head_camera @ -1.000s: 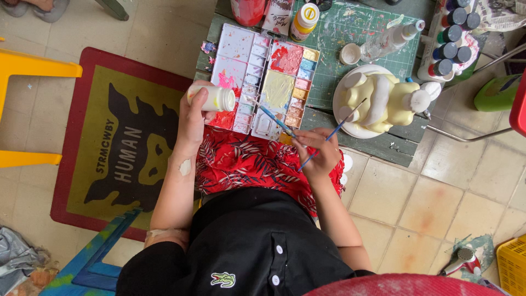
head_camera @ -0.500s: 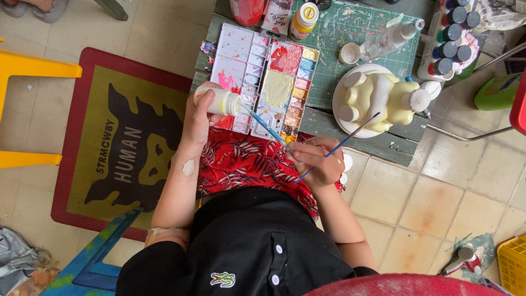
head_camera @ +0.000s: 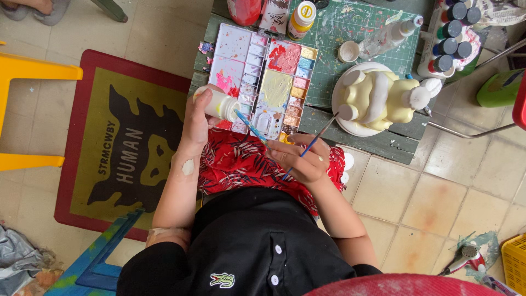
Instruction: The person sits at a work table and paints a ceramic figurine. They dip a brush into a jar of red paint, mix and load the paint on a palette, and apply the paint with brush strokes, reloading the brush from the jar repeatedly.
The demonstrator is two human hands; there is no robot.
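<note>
Fingers of left hand (head_camera: 198,118) wrap a paint bottle (head_camera: 218,104); right hand (head_camera: 300,159) pinches brushes (head_camera: 312,145).

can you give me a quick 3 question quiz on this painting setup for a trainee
1. True or false: the left hand holds a small white bottle tipped on its side over the paint tray.
2. What does the right hand hold? A) scissors B) two thin brushes C) a sponge
3. Fill in: the pale yellow figure stands on a white ____ on the green table.

Key
1. True
2. B: one blue brush points toward the bottle, the other brush toward the figure.
3. plate
</note>
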